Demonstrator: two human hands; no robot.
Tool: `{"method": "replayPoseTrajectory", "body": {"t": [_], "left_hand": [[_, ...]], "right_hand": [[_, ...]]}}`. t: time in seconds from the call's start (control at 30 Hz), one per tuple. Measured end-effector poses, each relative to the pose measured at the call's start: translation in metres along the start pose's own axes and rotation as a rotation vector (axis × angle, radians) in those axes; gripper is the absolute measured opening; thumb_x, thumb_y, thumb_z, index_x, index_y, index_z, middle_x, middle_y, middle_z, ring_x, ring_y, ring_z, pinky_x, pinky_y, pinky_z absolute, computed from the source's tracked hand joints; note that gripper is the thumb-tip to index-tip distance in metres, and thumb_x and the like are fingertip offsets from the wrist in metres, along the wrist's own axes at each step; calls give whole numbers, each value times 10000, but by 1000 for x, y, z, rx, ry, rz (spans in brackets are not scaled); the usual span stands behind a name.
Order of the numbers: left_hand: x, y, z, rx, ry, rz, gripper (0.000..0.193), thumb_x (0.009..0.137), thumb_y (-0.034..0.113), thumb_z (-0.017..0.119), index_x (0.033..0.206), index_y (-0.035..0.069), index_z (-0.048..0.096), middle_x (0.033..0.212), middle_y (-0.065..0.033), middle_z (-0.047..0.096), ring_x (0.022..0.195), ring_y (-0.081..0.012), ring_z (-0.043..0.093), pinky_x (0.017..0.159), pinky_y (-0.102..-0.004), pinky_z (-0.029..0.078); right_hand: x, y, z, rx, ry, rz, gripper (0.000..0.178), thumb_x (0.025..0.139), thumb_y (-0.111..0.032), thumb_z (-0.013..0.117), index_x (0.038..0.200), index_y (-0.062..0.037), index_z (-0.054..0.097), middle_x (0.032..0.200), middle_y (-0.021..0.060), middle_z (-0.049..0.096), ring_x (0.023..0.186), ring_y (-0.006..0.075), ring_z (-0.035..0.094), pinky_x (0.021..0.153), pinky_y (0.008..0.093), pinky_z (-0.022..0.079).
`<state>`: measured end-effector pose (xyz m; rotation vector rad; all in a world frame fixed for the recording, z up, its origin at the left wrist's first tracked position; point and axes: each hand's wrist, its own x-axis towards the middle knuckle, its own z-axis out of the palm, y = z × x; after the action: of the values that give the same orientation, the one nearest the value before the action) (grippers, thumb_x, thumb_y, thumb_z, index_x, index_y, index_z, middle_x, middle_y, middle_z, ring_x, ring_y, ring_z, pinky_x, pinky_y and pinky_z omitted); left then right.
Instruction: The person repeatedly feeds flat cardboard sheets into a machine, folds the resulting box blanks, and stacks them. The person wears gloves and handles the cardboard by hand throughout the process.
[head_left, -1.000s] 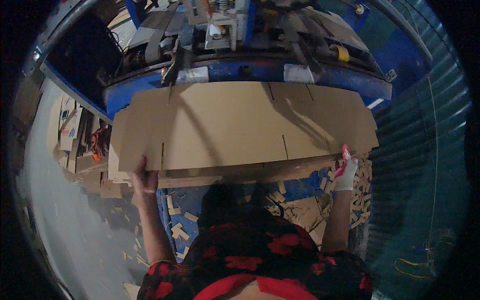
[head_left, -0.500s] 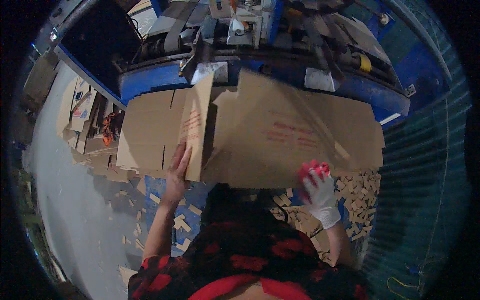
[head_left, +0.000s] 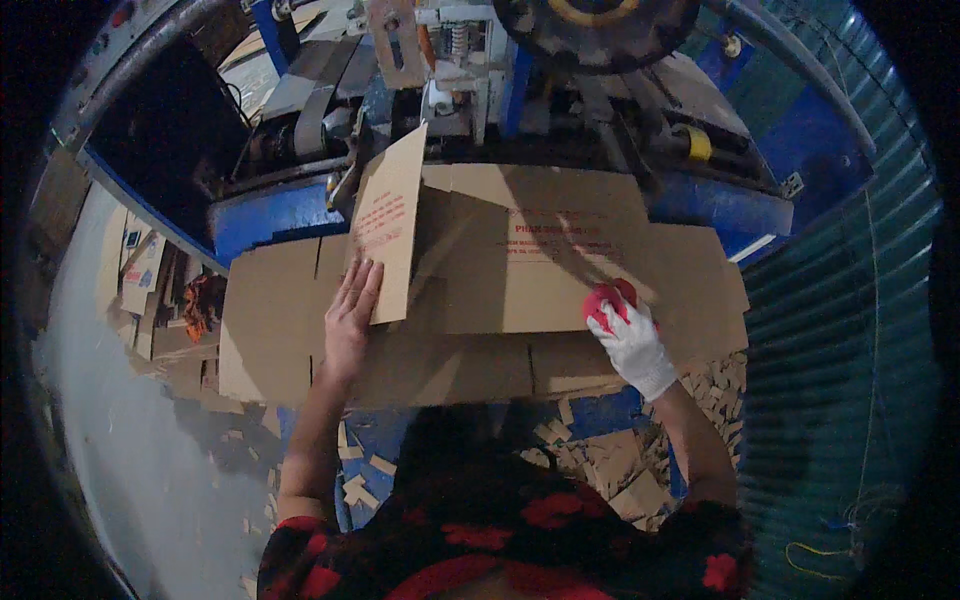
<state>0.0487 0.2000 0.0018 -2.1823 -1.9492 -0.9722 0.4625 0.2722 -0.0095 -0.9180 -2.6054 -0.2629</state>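
Note:
A brown cardboard sheet (head_left: 480, 270) with red print lies in front of me, its far edge over the front of the machine. Its left flap (head_left: 392, 220) is folded up and stands tilted. My bare left hand (head_left: 350, 305) rests against the lower part of that flap, fingers stretched out, thumb hidden. At the sheet's near right corner is my right hand (head_left: 632, 348), in a white knitted glove. Its fingers curl over a red rounded thing (head_left: 603, 306) whose kind I cannot make out, touching the cardboard. Beneath lie more flat cardboard sheets (head_left: 270, 320).
A blue machine (head_left: 285, 220) with rollers, belts and a dark wheel (head_left: 600, 30) stands ahead. Cardboard offcuts (head_left: 715, 400) litter the floor at right. More cardboard pieces (head_left: 150, 270) and an orange cloth (head_left: 203, 305) are at left. A green corrugated wall (head_left: 820, 400) rises at right.
The printed sheet has slid forward over the machine's front edge, baring the cardboard below along its near side. Both hands have moved forward with it. The view has shifted somewhat.

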Motion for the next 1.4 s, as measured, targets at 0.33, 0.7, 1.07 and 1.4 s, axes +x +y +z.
{"method": "replayPoseTrajectory", "body": {"t": [0.33,0.7,1.07,1.4], "left_hand": [[100,-72,72,203,11,205,531,828,119,512,1353,110,440,1347,-138,464,1257,-379,408,1049,-477,329],[229,-75,110,-34,148,-66,570,833,11,460,1377,-32,296,1324,-211,429,1217,-361,430,976,-429,405],[-126,-108,-62,584,-33,-1050,676,791,360,686,1345,60,440,1374,-160,435,1294,-342,374,1009,-454,351],[-177,-97,-67,418,94,-963,707,728,409,745,1193,-51,477,1151,-221,476,1073,-411,442,927,-480,370]], "right_hand": [[90,77,65,-332,-27,-42,545,752,-86,575,1290,-156,520,1271,101,505,1217,340,458,1029,473,378],[246,138,91,-265,-208,513,504,786,-24,561,1282,-102,524,1322,169,498,1150,358,516,969,418,431],[-64,67,8,-334,-98,982,934,718,-424,740,1400,40,302,1419,223,372,1328,369,320,1097,465,254],[-202,43,-8,-411,15,1769,711,814,-465,665,1304,-10,423,1265,156,501,1123,287,512,874,443,452]]}}
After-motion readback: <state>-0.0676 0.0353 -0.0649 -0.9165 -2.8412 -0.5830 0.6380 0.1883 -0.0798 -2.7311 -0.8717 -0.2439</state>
